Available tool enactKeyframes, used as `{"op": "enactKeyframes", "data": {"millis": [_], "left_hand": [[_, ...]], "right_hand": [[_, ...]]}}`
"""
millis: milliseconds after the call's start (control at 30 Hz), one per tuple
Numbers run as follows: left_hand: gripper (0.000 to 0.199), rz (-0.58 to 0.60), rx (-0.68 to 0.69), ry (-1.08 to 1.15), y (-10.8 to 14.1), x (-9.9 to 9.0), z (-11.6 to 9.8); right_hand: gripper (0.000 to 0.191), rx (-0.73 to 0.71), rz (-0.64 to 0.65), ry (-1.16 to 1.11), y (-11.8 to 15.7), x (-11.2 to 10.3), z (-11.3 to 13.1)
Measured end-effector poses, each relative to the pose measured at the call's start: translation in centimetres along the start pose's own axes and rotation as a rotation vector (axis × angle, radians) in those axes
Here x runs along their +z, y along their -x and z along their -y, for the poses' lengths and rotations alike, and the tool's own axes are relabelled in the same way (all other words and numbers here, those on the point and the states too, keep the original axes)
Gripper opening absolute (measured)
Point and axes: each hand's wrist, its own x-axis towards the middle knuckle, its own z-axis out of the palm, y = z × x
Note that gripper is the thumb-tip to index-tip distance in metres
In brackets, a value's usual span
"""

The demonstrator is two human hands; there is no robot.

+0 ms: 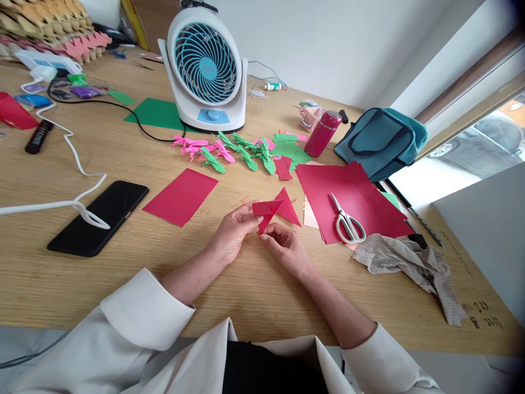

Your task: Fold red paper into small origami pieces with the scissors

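Clearly, two hands share one piece of folded red paper, held just above the wooden table, in front of the person. The left hand grips its left end, thumb on top; the right hand, fingers curled, pinches the lower point between thumb and forefinger. A triangular flap sticks out to the right, above the right hand.

Around them are one flat red sheet to the left, one black smartphone, one black marker, one white desk fan, one red bottle, one teal bag and one pair of scissors with white handles, lying on a stack of red sheets. How many sheets the stack has cannot be told. Green and pink folded paper figures overlap in front of the fan, too tangled for a sure count.

The left fingers are mostly hidden behind the paper. A white cable covers part of the phone, and the fan's base hides part of a green sheet. A crumpled patterned cloth partly covers something dark. The tiered paper structure at upper left is cut off by the frame.
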Motion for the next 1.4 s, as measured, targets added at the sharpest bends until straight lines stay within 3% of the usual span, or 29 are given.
{"op": "enactKeyframes", "data": {"millis": [300, 600, 733, 1000, 1400], "left_hand": [[0.053, 0.039, 0.020, -0.072, 0.1, 0.2, 0.5], [0.025, 0.045, 0.080, -0.297, 0.1, -0.1, 0.3], [0.027, 0.060, 0.038, -0.364, -0.1, -0.3, 0.3], [0.034, 0.000, -0.074, -0.204, -0.1, -0.4, 0.1], [0.037, -0.051, -0.104, -0.164, -0.1, -0.3, 0.2]], "right_hand": [[0.035, -0.001, -0.058, 0.019, -0.3, 0.0, -0.8], [0.033, -0.025, -0.070, -0.015, -0.2, -0.3, -1.0], [0.036, -0.013, -0.065, 0.021, -0.2, -0.4, -0.6], [0.037, -0.015, -0.032, 0.041, -0.6, -0.8, -0.3], [0.036, 0.000, -0.019, 0.042, -0.6, -0.9, 0.1]]}}
